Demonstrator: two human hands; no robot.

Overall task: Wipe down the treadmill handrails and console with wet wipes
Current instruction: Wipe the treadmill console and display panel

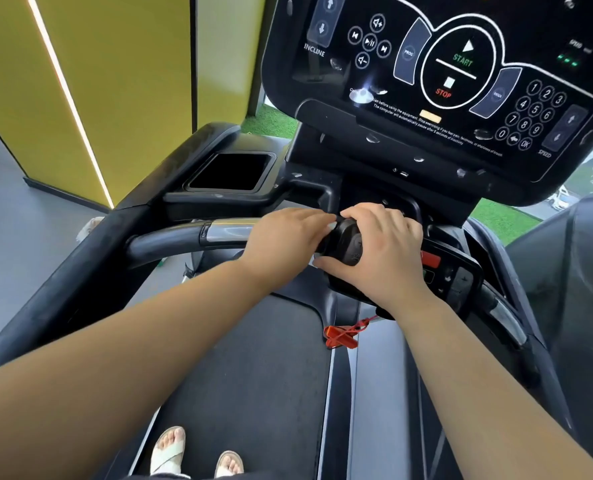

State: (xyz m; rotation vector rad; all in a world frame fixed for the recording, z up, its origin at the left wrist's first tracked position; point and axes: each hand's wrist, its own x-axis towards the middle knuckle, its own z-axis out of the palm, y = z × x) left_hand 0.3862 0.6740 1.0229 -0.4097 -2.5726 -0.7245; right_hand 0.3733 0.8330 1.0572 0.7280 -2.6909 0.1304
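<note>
- Your handrail (pixel 184 237), centre-left of the frame, is rigid and probably slick; the console (pixel 461 74) at upper right is a hard glossy panel, so go lightly over its keys
- A wet wipe is limp and light: bunch it under your fingers; only a white sliver (pixel 331 227) shows, perhaps the wipe
- Your left hand (pixel 284 237) lies palm-down on the rail; I cannot tell whether it pinches anything
- Your right hand (pixel 381 251) cups the black hub (pixel 347 244), fingers curled round it

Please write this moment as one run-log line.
left grip: holds silver metal handlebar; right grip: holds black rounded plastic hub; wet wipe: cannot tell
</note>
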